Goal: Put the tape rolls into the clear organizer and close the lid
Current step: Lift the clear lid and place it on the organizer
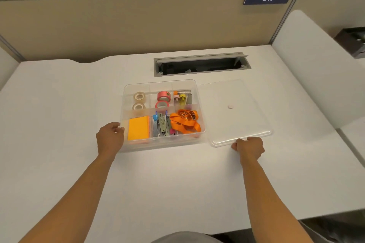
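Observation:
The clear organizer (pixel 199 92) stands open on the white desk. Two clear tape rolls (pixel 139 101) lie in its back left compartment. Two pink tape rolls (pixel 163 100) lie in the back middle compartment. The clear lid (pixel 235 112) lies flat on the desk just right of the organizer. My left hand (pixel 109 138) grips the organizer's front left corner. My right hand (pixel 249 148) pinches the lid's near edge.
Orange sticky notes (pixel 138 128), metal clips (pixel 162 126) and an orange lanyard (pixel 184 122) fill the front compartments. An open cable tray (pixel 201 64) is set into the desk behind the organizer. A partition wall runs along the back; a second desk adjoins at the right.

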